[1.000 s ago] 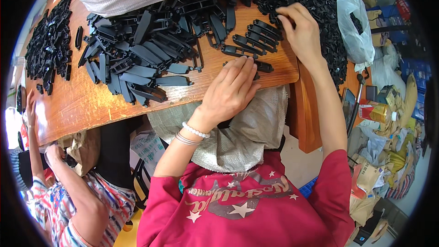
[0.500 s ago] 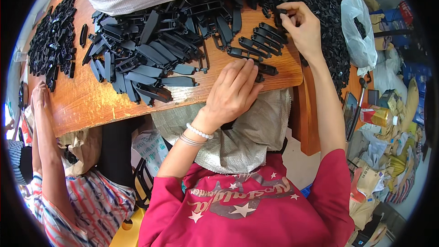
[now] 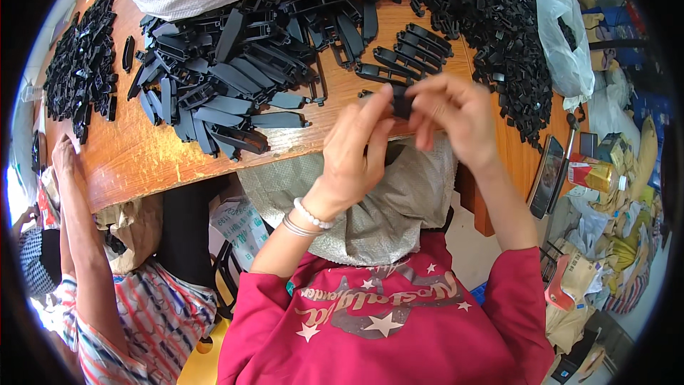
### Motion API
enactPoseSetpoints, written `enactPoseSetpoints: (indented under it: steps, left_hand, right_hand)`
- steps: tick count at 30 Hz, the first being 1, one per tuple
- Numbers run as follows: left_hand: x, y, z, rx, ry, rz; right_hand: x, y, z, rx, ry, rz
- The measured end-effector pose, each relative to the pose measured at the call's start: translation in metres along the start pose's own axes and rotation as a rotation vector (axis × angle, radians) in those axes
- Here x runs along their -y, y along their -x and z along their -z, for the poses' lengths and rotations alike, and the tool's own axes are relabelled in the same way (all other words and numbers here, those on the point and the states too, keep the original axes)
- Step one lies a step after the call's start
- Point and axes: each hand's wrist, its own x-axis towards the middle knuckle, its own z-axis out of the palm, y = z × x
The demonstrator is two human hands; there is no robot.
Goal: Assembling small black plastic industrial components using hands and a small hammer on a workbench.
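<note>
At frame centre, the left hand (image 3: 360,146) and right hand (image 3: 456,117) pinch one small black plastic clip (image 3: 402,105) between fingertips — raised off the wooden table (image 3: 142,157) (likely for joining), other fingers loose.

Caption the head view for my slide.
Both hands, left hand and right hand, hold a small black plastic part above the wooden table.

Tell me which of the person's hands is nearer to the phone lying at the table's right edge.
Right. The right hand is above the table edge, a short way left of the phone. The left hand lies farther left, beyond the right hand.
</note>
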Motion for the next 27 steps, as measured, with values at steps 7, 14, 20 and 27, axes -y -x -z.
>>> enactPoseSetpoints:
  steps: [7,14,20,27]
  left_hand:
    - [-0.008,0.008,0.003,0.124,0.306,0.347]
    - [0.017,-0.021,0.006,0.136,-0.223,-0.099]
    - [0.023,-0.015,-0.001,0.277,-0.33,-0.12]
    - [0.024,-0.014,-0.002,0.287,-0.345,-0.114]
  right_hand:
    - [-0.014,0.015,-0.015,-0.109,0.472,0.417]
    - [-0.011,-0.03,0.002,-0.215,0.683,0.453]
    - [-0.012,-0.045,0.008,-0.119,0.739,0.358]
    - [-0.001,-0.046,0.003,-0.1,0.884,0.322]
